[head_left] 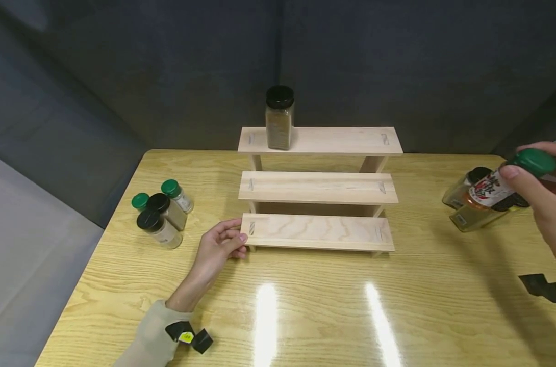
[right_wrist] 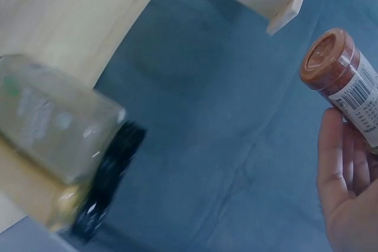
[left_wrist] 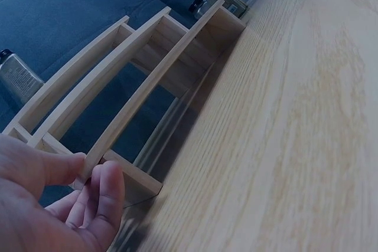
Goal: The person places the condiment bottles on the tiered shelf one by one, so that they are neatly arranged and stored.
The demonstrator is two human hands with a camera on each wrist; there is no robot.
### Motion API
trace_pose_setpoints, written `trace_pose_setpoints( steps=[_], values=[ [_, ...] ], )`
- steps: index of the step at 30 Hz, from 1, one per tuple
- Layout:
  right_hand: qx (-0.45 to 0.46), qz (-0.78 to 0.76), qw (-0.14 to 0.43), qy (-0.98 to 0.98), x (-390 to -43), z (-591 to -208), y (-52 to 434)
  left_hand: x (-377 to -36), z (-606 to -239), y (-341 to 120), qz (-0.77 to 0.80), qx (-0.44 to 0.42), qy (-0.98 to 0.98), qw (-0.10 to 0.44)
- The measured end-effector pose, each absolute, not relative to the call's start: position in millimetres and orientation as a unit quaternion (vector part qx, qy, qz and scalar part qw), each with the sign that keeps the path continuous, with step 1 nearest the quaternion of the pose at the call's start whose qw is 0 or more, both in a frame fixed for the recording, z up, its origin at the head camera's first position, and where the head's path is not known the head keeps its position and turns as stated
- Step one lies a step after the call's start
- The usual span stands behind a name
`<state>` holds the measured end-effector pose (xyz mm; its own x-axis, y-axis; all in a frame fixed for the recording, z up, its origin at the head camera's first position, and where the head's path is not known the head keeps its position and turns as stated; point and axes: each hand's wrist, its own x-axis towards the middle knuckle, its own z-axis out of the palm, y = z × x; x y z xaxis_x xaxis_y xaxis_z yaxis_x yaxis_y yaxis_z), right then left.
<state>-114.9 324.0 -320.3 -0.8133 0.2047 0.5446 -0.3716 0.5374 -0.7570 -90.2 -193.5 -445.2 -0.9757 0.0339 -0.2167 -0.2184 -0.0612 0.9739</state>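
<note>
a glossy wood table (head_left: 305, 306) is sitting against dark blue walls (head_left: 168, 66); left of the rack (head_left: 318, 188), the left hand (head_left: 218, 247) is pinching its lowest shelf, and right of it the right hand (head_left: 546, 199) is gripping a bottle (head_left: 503, 184).

pale wood rack (head_left: 318, 233) — black-capped jar (head_left: 279, 118) of brown spice; green-capped bottle (head_left: 503, 183), red-and-white label; yellow-grained table (head_left: 314, 316).

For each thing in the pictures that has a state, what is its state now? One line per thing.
Left hand: pinches the rack's lowest shelf end.
Right hand: holds the green-capped bottle.
Green-capped bottle: capped, tilted, lifted off the table.
Rack: upright on the table.
Black-lidded jar: closed, upright on the top shelf.
Four small jars: capped, upright.
Two jars at right: lying on their sides.
</note>
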Motion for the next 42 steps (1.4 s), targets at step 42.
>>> trace_pose_setpoints(
  steps=[42],
  values=[
    [0.221,0.544,0.258,-0.768,-200,-272,190,-91,-446,-194,0.724,-0.063,0.682,0.085]
  ],
)
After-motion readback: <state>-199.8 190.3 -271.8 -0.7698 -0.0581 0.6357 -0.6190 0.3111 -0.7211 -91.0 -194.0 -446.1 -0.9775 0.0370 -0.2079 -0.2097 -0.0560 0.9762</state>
